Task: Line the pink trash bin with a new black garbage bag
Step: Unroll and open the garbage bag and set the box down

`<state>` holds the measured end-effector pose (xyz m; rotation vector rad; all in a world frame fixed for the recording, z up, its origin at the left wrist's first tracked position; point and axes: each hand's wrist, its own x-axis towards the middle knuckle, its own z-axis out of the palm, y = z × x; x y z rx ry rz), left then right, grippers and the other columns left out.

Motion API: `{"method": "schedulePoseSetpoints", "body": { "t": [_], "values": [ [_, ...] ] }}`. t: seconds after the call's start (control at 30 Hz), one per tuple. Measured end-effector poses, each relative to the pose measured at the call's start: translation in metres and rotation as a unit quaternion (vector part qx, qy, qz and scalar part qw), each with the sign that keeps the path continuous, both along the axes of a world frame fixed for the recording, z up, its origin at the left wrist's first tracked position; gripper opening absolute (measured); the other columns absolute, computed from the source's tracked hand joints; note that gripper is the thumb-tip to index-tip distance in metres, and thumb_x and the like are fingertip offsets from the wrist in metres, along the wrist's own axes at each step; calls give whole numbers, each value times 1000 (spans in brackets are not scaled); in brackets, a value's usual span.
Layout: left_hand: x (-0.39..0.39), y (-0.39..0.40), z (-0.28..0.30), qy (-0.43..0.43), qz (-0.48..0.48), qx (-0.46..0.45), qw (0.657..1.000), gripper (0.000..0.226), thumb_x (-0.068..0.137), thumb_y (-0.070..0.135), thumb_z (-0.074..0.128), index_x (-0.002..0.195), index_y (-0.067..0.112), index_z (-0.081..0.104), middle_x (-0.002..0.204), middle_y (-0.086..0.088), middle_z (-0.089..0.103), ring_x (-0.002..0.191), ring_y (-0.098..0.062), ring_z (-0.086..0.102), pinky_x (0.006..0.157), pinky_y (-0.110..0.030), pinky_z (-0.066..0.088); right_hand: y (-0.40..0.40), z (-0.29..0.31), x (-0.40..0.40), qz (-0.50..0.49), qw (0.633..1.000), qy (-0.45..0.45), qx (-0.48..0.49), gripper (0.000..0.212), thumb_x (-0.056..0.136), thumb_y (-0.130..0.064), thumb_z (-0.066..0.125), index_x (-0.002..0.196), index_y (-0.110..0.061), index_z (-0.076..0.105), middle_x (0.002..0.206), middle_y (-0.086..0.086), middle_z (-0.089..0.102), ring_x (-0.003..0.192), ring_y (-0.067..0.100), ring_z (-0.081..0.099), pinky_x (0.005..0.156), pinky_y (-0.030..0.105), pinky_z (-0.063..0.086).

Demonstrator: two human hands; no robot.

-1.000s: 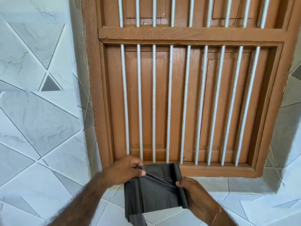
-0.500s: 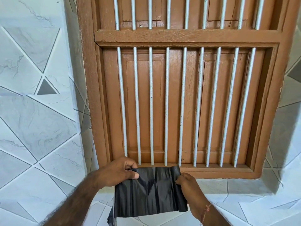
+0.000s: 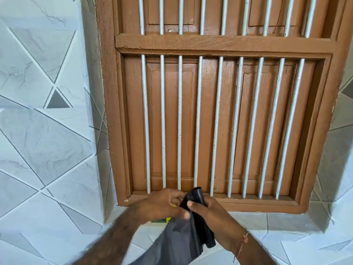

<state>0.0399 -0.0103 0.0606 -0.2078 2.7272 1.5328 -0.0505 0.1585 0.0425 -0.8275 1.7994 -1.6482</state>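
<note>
Below the barred window [image 3: 210, 115], left hand [image 3: 162, 205] and right hand [image 3: 208, 213] pinch the bag [image 3: 183, 238], bunched; rough pulling could tear it.

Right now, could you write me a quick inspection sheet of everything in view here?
Surface: no table or floor seen; only tiled wall.
Job's things: black garbage bag, bunched, held between both hands; pink bin not in view.
Clutter: a small yellow and green thing behind the left wrist, too hidden to name.
Grippers: left hand and right hand both pinch the bag.
Cables: nothing seen; a thread circles the right wrist.
Surroundings: brown wooden window with white bars, shutters closed.
</note>
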Motion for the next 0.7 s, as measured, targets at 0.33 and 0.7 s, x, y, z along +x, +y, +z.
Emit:
{"method": "schedulePoseSetpoints", "body": {
  "t": [0.33,0.7],
  "values": [
    [-14,4,13,11,-11,-5,1000,26,85,16,75,100,-4,68,92,-8,73,84,-15,68,69,-20,55,16,-3,-22,-84,995,-43,-11,17,86,-27,68,94,-14,76,94,3,78,91,21,73,83,34,56],
    [0,-13,19,-23,3,2,1000,11,88,13,71,95,4,71,82,4,72,74,-3,67,65,-14,51,10,-6,-20,-132,985,-104,-35,28,93,-35,57,86,-12,72,89,9,74,87,25,68,76,34,52]
  ]
}}
